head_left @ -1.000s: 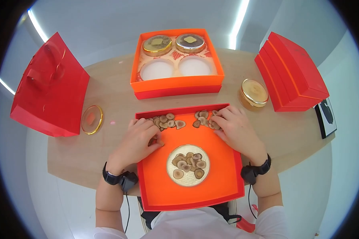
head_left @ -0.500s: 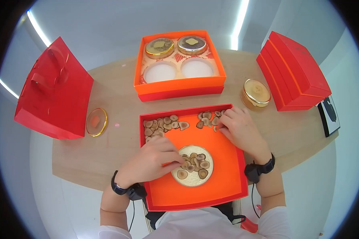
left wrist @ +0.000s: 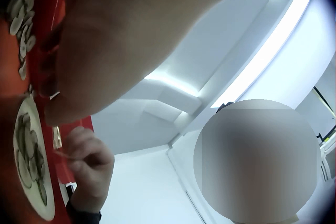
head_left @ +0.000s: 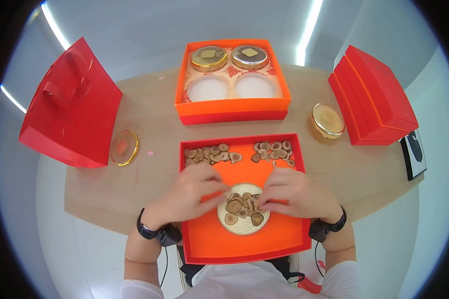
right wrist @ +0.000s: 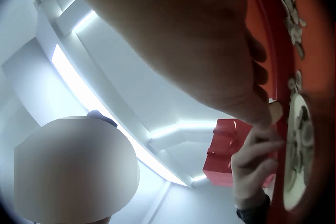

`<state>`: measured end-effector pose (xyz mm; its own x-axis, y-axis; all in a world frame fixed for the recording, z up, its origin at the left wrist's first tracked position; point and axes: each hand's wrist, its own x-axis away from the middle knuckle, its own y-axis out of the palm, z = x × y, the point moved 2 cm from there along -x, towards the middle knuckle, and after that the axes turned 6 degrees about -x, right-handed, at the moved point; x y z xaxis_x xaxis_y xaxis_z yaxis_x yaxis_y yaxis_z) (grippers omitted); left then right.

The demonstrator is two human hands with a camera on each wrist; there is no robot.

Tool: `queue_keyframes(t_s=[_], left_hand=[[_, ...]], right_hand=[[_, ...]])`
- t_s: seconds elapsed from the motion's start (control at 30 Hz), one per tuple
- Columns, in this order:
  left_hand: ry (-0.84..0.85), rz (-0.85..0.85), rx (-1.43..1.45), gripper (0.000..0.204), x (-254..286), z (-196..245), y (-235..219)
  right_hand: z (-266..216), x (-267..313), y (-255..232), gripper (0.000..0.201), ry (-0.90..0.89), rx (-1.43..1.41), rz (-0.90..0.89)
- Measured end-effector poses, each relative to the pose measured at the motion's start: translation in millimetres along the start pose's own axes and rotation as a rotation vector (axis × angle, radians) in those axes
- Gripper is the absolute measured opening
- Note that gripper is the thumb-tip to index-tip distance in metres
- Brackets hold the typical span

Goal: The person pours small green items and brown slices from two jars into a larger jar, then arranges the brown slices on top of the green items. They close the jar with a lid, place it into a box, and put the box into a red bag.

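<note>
In the head view, brown slices lie on a round gold plate inside a shallow red-and-orange tray. My left hand is over the plate's left edge, blurred, its thumb and forefinger apart with no slice visible between them. At the plate's right side my right hand pinches a slice, seen more clearly as a pale slice in the right wrist view. Two groups of slices lie in the tray's far corners, the left group and the right group.
Beyond the tray is an orange box with two lidded jars and two round white recesses. A red bag and a gold-rimmed lid are at left. At right are a jar, red boxes and a black-and-white item.
My left hand has gone from the far left slices to the plate. My right hand has come from the far right slices to the plate with a slice. The head view has shifted slightly.
</note>
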<state>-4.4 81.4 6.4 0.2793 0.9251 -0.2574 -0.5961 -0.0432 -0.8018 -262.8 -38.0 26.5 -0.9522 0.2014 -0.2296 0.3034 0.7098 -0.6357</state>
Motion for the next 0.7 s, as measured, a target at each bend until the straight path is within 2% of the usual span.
queue_keyframes(t_s=[0.07,0.17,0.27,0.4,0.5,0.6,0.7], left_hand=[[-0.067,0.102,-0.116,0.018,2,-15,-7],[-0.221,0.119,-0.288,0.023,5,-33,-12],[-0.227,0.063,-0.449,0.025,3,-30,-18],[-0.23,-0.028,-0.406,0.026,-1,-30,-14],[-0.183,-0.008,-0.441,0.024,-2,-37,-3],[-0.168,0.02,-0.445,0.02,-3,-43,2],[-0.16,0.033,-0.442,0.015,-3,-42,1]], right_hand=[[2,0,4,0.011,-0.004,0.037,-0.035],[4,1,7,0.011,0.006,0.033,-0.082],[4,1,7,0.011,0.001,0.03,-0.113],[5,4,9,0.014,0.011,0.033,-0.152],[7,4,1,0.016,0.08,0.02,-0.054],[25,7,-11,0.023,0.144,0.351,0.168],[47,8,-13,0.029,0.207,0.44,0.236]])
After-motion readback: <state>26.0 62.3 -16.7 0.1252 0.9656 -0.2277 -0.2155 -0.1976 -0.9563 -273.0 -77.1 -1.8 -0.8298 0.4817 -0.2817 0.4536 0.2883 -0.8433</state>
